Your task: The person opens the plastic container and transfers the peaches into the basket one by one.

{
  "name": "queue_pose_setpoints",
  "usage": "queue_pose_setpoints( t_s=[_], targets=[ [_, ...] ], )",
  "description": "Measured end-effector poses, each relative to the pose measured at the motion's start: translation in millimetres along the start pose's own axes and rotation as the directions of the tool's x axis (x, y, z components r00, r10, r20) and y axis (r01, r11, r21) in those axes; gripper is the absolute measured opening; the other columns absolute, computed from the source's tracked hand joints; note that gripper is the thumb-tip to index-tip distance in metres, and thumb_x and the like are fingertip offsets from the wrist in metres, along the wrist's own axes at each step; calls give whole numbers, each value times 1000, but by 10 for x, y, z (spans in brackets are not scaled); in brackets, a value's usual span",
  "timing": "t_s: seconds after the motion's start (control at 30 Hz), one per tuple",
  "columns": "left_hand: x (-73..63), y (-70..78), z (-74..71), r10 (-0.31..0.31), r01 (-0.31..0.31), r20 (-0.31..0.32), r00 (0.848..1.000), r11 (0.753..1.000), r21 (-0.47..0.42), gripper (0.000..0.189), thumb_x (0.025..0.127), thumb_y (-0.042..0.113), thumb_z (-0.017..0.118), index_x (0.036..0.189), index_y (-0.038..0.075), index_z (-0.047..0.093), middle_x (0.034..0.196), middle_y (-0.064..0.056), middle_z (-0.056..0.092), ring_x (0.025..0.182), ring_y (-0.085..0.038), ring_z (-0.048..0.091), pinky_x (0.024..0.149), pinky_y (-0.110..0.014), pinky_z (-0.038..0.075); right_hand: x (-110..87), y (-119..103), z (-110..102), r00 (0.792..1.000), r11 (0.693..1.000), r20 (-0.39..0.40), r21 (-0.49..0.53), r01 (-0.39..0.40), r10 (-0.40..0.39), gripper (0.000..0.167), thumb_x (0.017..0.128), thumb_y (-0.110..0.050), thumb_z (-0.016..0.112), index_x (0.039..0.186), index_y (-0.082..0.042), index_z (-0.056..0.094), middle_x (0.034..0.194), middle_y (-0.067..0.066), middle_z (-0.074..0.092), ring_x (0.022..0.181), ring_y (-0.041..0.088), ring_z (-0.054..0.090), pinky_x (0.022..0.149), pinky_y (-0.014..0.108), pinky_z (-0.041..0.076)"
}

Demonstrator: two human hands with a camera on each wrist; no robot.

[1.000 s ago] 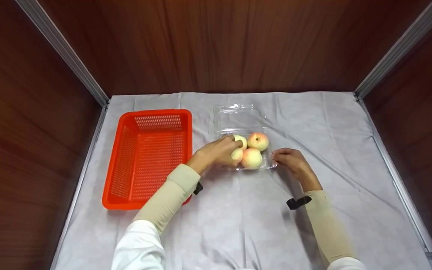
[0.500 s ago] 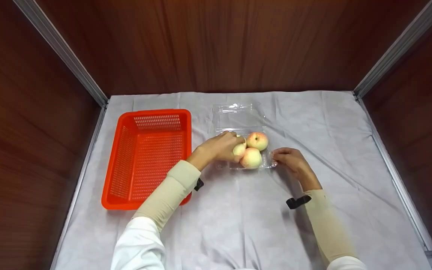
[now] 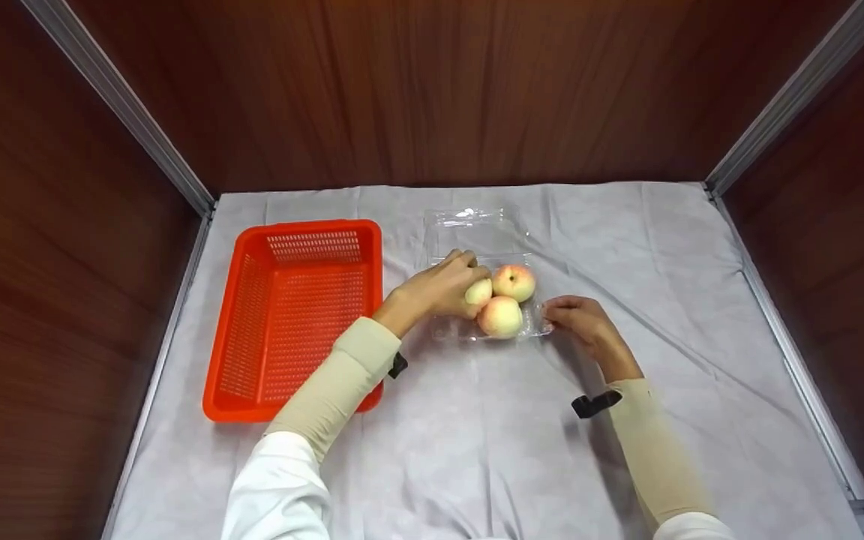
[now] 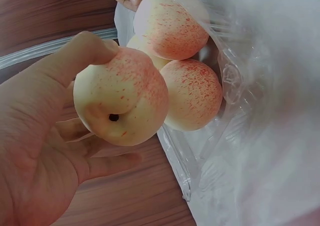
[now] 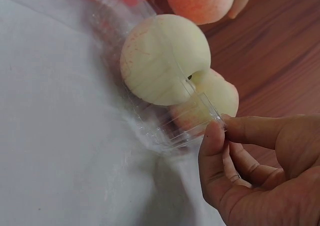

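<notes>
Left wrist view: the peach (image 4: 120,98) sits lifted in the left hand (image 3: 432,291), thumb and fingers curled round it, just clear of the clear plastic clamshell (image 3: 488,319). It is pale yellow with a red-speckled blush, its stem dimple facing the camera, skin unbruised as far as I can see. Two more peaches (image 3: 507,300) remain in the tray, touching each other. The right hand (image 3: 586,322) pinches the clamshell's near right corner between thumb and forefinger, steadying it. To the left, near the left edge of the grey cloth (image 3: 477,450), the orange basket (image 3: 297,315) holds nothing, so by my reckoning this looks like the very first fruit out, with two left.
</notes>
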State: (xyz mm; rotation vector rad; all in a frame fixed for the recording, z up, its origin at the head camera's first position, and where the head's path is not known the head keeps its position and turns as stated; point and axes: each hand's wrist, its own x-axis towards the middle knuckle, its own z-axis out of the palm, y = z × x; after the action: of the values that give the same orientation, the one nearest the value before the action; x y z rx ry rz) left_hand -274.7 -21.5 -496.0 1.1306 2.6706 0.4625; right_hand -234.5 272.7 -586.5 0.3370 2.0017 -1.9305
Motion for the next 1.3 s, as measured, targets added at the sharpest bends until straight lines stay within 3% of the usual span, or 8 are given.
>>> queue_pose_setpoints(
  t_s=[0.3, 0.57, 0.83, 0.93, 1.07, 1.2, 1.3],
  targets=[
    [12, 2, -86, 2, -2, -11, 1000, 1000, -8, 45, 86, 23, 80, 127, 10, 68, 130, -15, 57, 123, -33, 52, 97, -44, 56, 7, 6, 5, 1000, 1000, 3, 13, 18, -18, 26, 97, 3, 66, 119, 16, 63, 82, -5, 69, 74, 5, 66, 72, 19, 57],
    [31, -15, -122, -7, 6, -16, 1000, 1000, -14, 51, 87, 26, 80, 134, 12, 64, 133, -16, 54, 113, -31, 62, 94, -43, 58, 1, 10, 13, 1000, 1000, -6, 6, 19, -19, 25, 97, 3, 67, 118, 15, 64, 82, -4, 70, 75, 4, 66, 73, 18, 56],
    [14, -45, -158, -22, 21, -25, 999, 999, -26, 63, 85, 29, 81, 142, 9, 61, 136, -18, 54, 126, -34, 54, 103, -46, 55, 9, 15, 5, 1000, 1000, -2, 0, 11, -11, 32, 98, 3, 65, 125, 19, 60, 82, -6, 69, 74, 3, 65, 73, 17, 56],
    [13, -60, -169, -20, 19, -40, 999, 999, -32, 60, 85, 30, 83, 138, 8, 64, 131, -19, 62, 125, -35, 56, 104, -46, 53, 9, 15, 5, 1000, 1000, 2, -2, 13, -13, 32, 98, 2, 65, 125, 19, 61, 82, -6, 70, 75, 3, 65, 73, 18, 56],
    [15, -78, -189, -19, 16, -67, 998, 999, -49, 56, 83, 30, 85, 132, 10, 67, 119, -16, 69, 114, -32, 63, 96, -43, 57, 20, 22, -1, 1000, 1000, -6, -7, 13, -13, 27, 98, 3, 66, 121, 16, 64, 82, -6, 70, 75, 4, 66, 73, 18, 57],
    [6, -88, -214, -25, 21, -79, 997, 999, -45, 54, 84, 33, 83, 130, 11, 67, 116, -15, 69, 105, -28, 66, 90, -41, 59, 30, 28, -3, 1000, 1000, -9, -4, 13, -13, 23, 97, 3, 66, 117, 14, 67, 82, -6, 70, 75, 4, 66, 73, 18, 57],
    [-2, -92, -233, -20, 19, -81, 997, 1000, -19, 57, 85, 35, 83, 135, 11, 66, 118, -15, 67, 109, -30, 65, 94, -43, 58, 26, 21, -1, 1000, 1000, -5, -11, 14, -14, 23, 97, 2, 67, 117, 13, 67, 82, -6, 70, 75, 4, 66, 74, 18, 57]
  ],
)
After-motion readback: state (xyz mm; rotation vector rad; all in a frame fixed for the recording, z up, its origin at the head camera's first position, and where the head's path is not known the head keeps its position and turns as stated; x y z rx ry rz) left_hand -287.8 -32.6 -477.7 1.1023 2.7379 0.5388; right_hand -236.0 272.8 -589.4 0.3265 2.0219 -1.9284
